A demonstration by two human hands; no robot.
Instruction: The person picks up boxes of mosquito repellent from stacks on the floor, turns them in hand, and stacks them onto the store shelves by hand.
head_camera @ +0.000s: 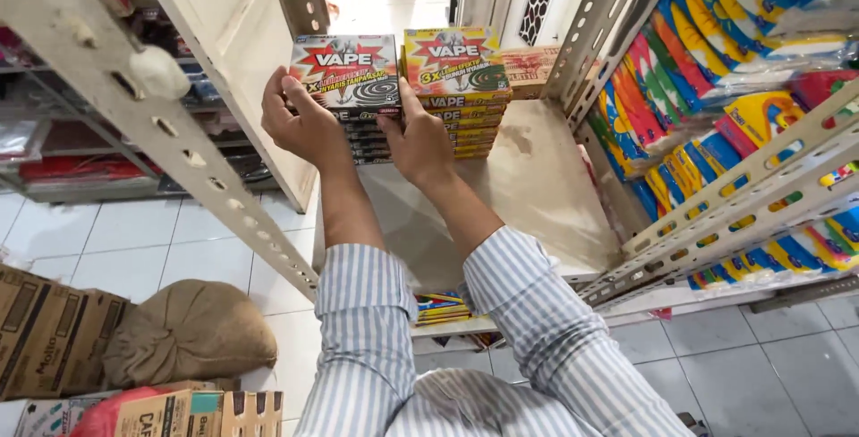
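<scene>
Two stacks of flat boxes on a pale shelf (537, 195), both our hands at the left stack.

Largest first: we face the metal rack with its shelf, bright packets (707, 52) crowding the next rack to the right. The yellow stack (458, 88) touches the dark stack (351, 97). Our left hand (304, 124) clasps the dark stack's left side; our right hand (419, 144) presses between the stacks, seemingly gripping it too, though its fingers are hidden.

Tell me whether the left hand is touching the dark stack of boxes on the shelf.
Touching. The head view shows the left hand with its fingers wrapped over the near edge of the dark stack of boxes, no gap between them.
</scene>
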